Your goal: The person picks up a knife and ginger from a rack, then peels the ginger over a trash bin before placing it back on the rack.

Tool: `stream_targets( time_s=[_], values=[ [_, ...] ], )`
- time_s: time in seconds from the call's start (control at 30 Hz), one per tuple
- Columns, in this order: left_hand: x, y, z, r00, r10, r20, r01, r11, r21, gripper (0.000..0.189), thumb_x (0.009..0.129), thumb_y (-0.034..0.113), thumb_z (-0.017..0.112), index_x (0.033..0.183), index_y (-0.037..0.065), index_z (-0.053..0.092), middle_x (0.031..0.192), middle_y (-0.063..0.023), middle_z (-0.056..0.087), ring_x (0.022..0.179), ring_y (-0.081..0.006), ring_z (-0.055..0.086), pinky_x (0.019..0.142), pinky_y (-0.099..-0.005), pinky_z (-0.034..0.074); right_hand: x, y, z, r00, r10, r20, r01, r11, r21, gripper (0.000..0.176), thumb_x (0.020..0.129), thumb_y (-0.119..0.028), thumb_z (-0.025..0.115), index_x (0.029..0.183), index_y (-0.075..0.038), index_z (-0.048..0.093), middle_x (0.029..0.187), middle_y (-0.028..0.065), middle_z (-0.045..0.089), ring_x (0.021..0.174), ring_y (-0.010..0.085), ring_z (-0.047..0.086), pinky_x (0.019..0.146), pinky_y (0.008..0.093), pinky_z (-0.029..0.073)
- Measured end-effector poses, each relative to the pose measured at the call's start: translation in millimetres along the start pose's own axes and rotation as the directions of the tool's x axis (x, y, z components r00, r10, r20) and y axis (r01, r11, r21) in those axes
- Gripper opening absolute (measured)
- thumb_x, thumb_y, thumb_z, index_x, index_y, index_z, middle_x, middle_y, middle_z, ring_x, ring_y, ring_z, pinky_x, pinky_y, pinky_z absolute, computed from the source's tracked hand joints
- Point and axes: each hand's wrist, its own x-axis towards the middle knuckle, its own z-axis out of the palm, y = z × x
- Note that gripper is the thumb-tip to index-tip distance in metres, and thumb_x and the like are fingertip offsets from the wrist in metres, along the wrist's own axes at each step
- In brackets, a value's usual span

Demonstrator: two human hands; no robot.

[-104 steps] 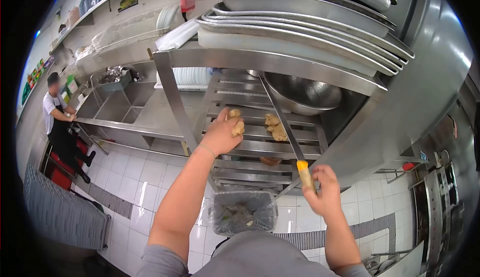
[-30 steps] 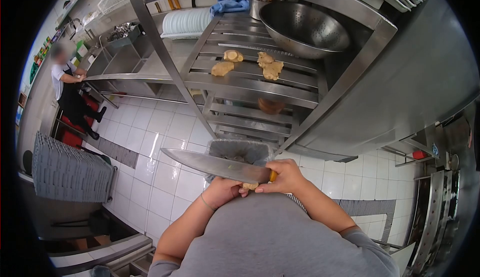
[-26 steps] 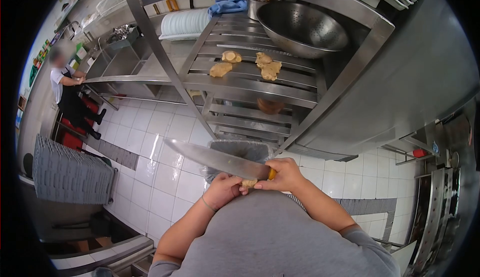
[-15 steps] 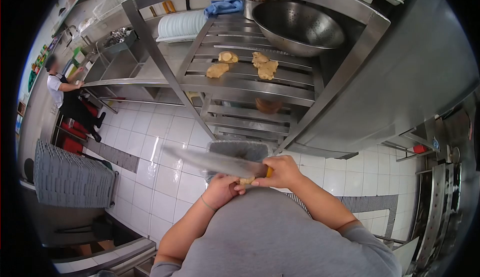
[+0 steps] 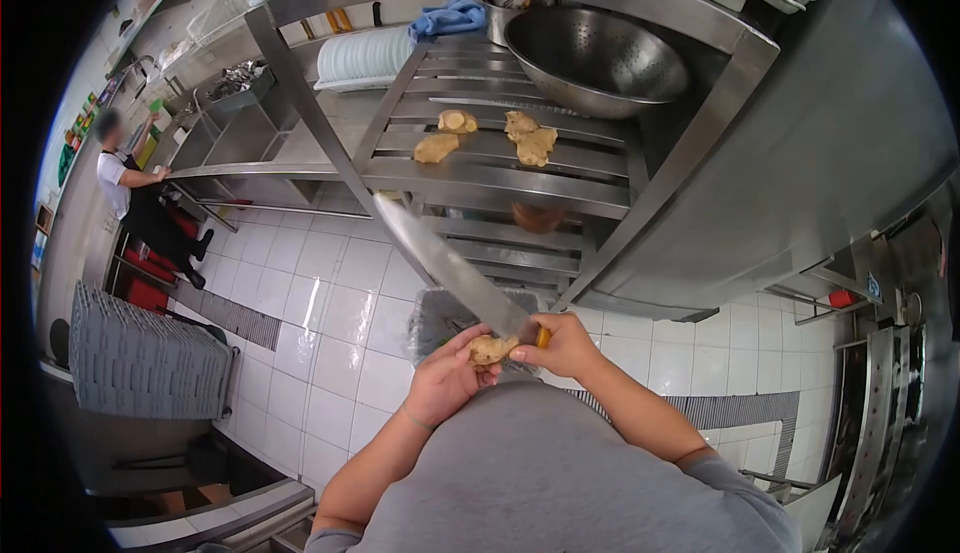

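A knobbly piece of ginger (image 5: 490, 351) rests in the fingers of my left hand (image 5: 447, 377), held close in front of my belly. My right hand (image 5: 568, 347) grips a large knife (image 5: 455, 275) by its yellow handle, the thumb reaching toward the ginger. The broad blade slants up and to the left, its heel right at the ginger. Below the hands stands a bin (image 5: 432, 321) with a liner, partly covered by the blade. More ginger (image 5: 533, 143) lies in several pieces on the slatted metal shelf (image 5: 500, 188) ahead.
A perforated steel colander (image 5: 600, 58) sits on the shelf's right side, by a blue cloth (image 5: 447, 15). White plates (image 5: 365, 53) stand stacked at the back left. Grey crates (image 5: 150, 353) are piled at left. A person (image 5: 135, 183) stands by the sink counter.
The knife has swung from nearly level to a steep slant, its tip now higher. My left hand has opened out somewhat, showing more of the ginger. The person at left has shifted slightly.
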Motion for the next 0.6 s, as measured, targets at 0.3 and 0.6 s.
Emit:
stream_targets(
  time_s=[0.3,0.6],
  values=[
    [-5,-5,-10,0.999,0.033,0.022,-0.037,0.963,0.268,0.067,0.098,0.023,0.076,0.153,-0.002,0.047,0.135,-0.0130,0.066,0.103,-0.0215,0.069,0.091,-0.0334,0.057,1,12,-5,0.996,0.091,0.008,-0.090,0.959,0.268,0.037,0.081,-0.034,0.092,0.084,-0.003,0.074,0.067,0.0014,0.064,0.064,0.0097,0.055,0.061,0.0301,0.046],
    [-5,-4,-8,0.997,0.064,0.041,-0.075,0.923,0.377,0.063,0.096,0.023,0.079,0.147,-0.004,0.053,0.125,-0.0119,0.070,0.099,-0.0207,0.070,0.090,-0.0337,0.058,1,10,-10,0.994,0.087,0.063,-0.100,0.963,0.251,0.036,0.078,-0.032,0.094,0.082,-0.004,0.073,0.070,0.0023,0.067,0.065,0.0106,0.057,0.063,0.0307,0.048]
  ],
)
